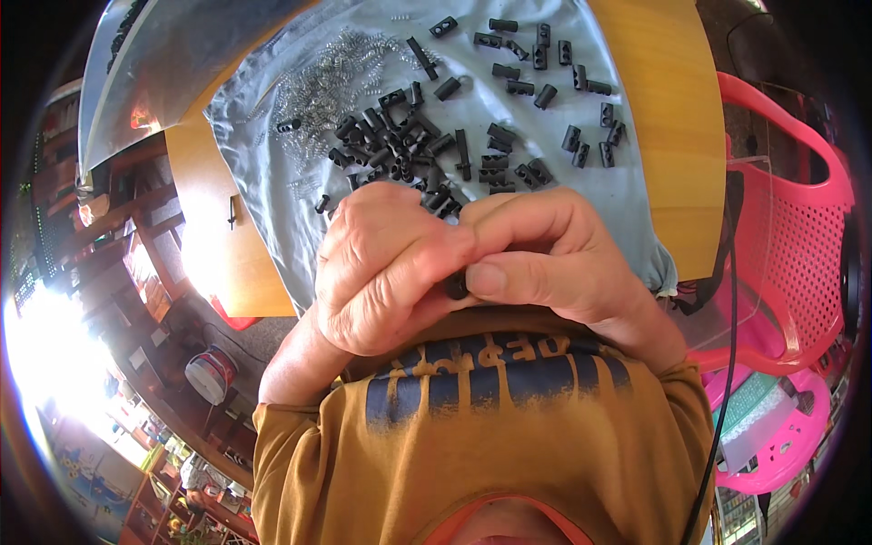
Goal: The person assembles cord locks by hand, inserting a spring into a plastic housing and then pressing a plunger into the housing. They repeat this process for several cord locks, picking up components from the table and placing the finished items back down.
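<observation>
Close in front of my chest, my left hand (381, 263) and my right hand (554, 259) meet with fingers curled together. Between their fingertips shows the dark end of a small black cord lock part (457, 284); most of it is hidden by the fingers. Just beyond the hands, a heap of loose black cord lock parts (400, 150) lies on a light blue-grey cloth (263, 182). Behind and left of the heap spreads a tangle of small metal springs (331, 82). Several black cord locks (570, 138) with holes through them are scattered at the right and far side.
The cloth covers a wooden table (677, 136). A clear plastic sheet or bag (182, 73) rises at the far left. On the right stand a pink chair (790, 245) and a pink stool (799, 440). A bucket (212, 374) sits on the floor to the left.
</observation>
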`<state>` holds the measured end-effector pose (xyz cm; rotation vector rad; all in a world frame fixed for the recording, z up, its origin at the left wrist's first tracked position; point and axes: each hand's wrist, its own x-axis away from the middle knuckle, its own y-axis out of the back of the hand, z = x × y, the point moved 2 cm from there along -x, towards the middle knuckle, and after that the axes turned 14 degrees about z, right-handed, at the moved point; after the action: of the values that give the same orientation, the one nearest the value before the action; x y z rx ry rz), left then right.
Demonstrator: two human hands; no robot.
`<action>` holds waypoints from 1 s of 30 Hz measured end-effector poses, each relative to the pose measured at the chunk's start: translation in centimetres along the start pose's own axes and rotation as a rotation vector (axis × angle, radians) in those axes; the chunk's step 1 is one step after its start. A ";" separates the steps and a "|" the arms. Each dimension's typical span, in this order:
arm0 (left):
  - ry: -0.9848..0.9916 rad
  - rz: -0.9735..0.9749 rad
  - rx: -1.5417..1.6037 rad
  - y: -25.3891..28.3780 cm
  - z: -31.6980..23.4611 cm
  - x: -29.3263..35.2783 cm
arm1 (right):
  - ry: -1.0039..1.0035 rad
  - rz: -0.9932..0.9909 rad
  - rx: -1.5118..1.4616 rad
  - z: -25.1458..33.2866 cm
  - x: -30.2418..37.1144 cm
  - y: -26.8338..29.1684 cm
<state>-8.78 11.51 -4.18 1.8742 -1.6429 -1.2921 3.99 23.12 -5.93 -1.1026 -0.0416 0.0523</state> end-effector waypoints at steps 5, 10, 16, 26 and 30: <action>0.032 0.012 0.114 0.2 0.3 0.0 | -0.006 0.021 -0.006 -0.5 -0.1 0.3; 0.045 0.012 0.232 0.0 0.6 0.1 | 0.026 0.027 0.062 -0.6 0.0 0.5; 0.052 0.004 0.311 -0.2 0.8 0.3 | -0.006 0.026 0.102 -0.2 0.2 0.5; 0.091 0.007 0.304 0.3 0.8 -0.2 | 0.025 0.047 0.116 0.1 0.0 0.4; 0.059 0.002 0.137 2.4 0.9 -1.5 | -0.036 0.038 0.240 0.3 0.5 0.2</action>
<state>-10.85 12.49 -2.22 1.9689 -1.7414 -1.1375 4.44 23.50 -6.03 -0.8626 -0.0456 0.1083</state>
